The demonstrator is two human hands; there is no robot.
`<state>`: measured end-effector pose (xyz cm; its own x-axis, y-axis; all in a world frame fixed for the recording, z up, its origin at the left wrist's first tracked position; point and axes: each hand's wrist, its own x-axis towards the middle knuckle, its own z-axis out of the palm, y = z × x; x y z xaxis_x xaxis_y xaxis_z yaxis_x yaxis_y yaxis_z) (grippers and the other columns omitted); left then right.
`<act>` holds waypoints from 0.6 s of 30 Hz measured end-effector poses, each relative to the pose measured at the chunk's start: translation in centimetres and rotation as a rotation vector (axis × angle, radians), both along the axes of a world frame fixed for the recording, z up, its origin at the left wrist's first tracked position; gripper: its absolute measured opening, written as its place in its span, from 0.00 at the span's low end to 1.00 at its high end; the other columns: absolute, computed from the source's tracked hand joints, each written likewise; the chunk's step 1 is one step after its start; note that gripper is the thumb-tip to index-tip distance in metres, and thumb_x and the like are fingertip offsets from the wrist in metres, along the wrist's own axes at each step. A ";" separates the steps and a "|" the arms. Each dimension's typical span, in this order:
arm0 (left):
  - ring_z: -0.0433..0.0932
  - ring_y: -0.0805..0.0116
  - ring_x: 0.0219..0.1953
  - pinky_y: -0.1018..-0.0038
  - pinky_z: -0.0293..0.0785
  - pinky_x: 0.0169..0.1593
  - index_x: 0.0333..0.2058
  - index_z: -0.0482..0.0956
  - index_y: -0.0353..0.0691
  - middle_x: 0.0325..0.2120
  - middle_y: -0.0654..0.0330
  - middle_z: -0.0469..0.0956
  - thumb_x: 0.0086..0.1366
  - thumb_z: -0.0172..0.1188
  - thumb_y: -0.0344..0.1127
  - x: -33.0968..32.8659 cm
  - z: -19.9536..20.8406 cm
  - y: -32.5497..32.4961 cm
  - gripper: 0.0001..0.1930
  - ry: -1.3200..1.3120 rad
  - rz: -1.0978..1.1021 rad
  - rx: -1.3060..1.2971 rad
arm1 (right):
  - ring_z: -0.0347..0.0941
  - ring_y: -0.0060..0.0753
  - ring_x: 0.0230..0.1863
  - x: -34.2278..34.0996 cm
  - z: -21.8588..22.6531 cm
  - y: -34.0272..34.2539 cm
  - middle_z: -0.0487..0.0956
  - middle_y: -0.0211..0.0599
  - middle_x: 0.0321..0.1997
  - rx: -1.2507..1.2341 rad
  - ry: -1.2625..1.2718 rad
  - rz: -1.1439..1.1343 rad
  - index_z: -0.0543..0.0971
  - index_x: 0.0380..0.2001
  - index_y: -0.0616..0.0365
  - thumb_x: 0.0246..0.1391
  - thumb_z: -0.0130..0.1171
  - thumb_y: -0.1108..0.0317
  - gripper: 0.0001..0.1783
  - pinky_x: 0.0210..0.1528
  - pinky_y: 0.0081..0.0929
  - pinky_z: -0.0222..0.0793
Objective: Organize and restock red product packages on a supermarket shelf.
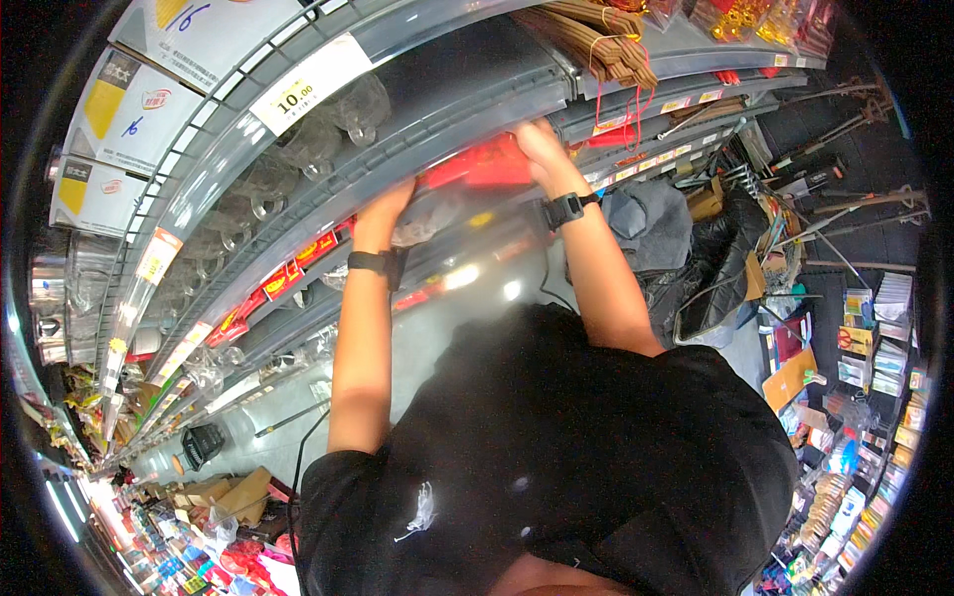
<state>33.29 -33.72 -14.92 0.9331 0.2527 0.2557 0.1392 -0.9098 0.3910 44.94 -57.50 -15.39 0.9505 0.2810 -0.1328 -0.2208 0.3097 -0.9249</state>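
Both of my arms reach forward to a grey store shelf (467, 119). Between my hands are red boxes or packets (482, 165), smeared by motion, so their exact kind is unclear. My right hand (540, 154) is closed around their right end, with its thumb side toward the shelf edge. My left hand (386, 207) is at their left end, close to the shelf lip; its fingers are blurred and partly hidden, so I cannot tell its grip. Dark bands circle both wrists. More red and yellow packets (283, 281) line the same shelf to the left.
Clear glassware (308, 149) fills the shelf above, behind a price label (311, 84). White boxes (119, 109) stand at the upper left. Bundled brown sticks (606, 45) hang over the right edge. A grey cloth (646, 223) and a black jacket (730, 258) lie to the right.
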 end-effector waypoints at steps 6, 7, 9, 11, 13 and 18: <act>0.75 0.36 0.50 0.52 0.69 0.55 0.46 0.79 0.30 0.45 0.36 0.78 0.67 0.46 0.38 -1.6 0.1 -4.2 0.18 -0.225 -0.097 -0.052 | 0.79 0.35 0.47 -2.9 -0.2 -3.3 0.80 0.40 0.50 0.154 0.129 0.115 0.75 0.52 0.63 0.63 0.55 0.72 0.15 0.48 0.35 0.79; 0.75 0.36 0.50 0.52 0.69 0.55 0.46 0.79 0.30 0.45 0.36 0.78 0.67 0.46 0.38 -1.7 0.0 -4.7 0.18 -0.227 -0.097 -0.053 | 0.80 0.35 0.47 -3.8 0.4 -3.9 0.80 0.41 0.50 0.168 0.164 0.087 0.74 0.52 0.63 0.63 0.55 0.73 0.15 0.48 0.33 0.79; 0.76 0.39 0.49 0.57 0.69 0.56 0.45 0.78 0.28 0.43 0.38 0.80 0.66 0.47 0.37 -2.7 -0.3 -5.9 0.19 -0.231 -0.006 -0.423 | 0.80 0.34 0.48 -5.0 0.7 -5.2 0.80 0.42 0.51 0.194 0.142 0.127 0.74 0.53 0.64 0.63 0.55 0.74 0.16 0.48 0.32 0.79; 0.78 0.49 0.48 0.63 0.70 0.56 0.47 0.78 0.28 0.45 0.45 0.81 0.68 0.49 0.38 -3.4 1.7 -8.2 0.19 -0.145 0.068 -0.726 | 0.80 0.33 0.48 -6.4 1.6 -6.1 0.80 0.42 0.51 0.217 0.125 0.170 0.73 0.54 0.64 0.63 0.56 0.74 0.17 0.48 0.30 0.80; 0.78 0.62 0.49 0.70 0.72 0.53 0.51 0.75 0.31 0.48 0.55 0.80 0.69 0.53 0.38 -3.6 2.1 -9.9 0.18 -0.206 0.085 -1.194 | 0.80 0.33 0.49 -7.6 3.1 -6.5 0.79 0.42 0.52 0.185 0.172 0.152 0.71 0.56 0.63 0.64 0.55 0.74 0.18 0.48 0.30 0.80; 0.79 0.67 0.46 0.73 0.78 0.48 0.58 0.68 0.38 0.49 0.57 0.77 0.66 0.64 0.37 -3.6 3.1 -12.2 0.25 -0.161 -0.009 -1.531 | 0.80 0.31 0.48 -7.7 -0.4 -6.8 0.80 0.41 0.52 0.043 -0.049 0.217 0.70 0.58 0.61 0.60 0.55 0.78 0.22 0.48 0.28 0.79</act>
<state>29.70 -45.88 -11.86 0.9250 0.3533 -0.1399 0.0017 0.3643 0.9313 37.25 -64.29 -15.83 0.8722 0.4840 -0.0717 -0.2417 0.2988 -0.9232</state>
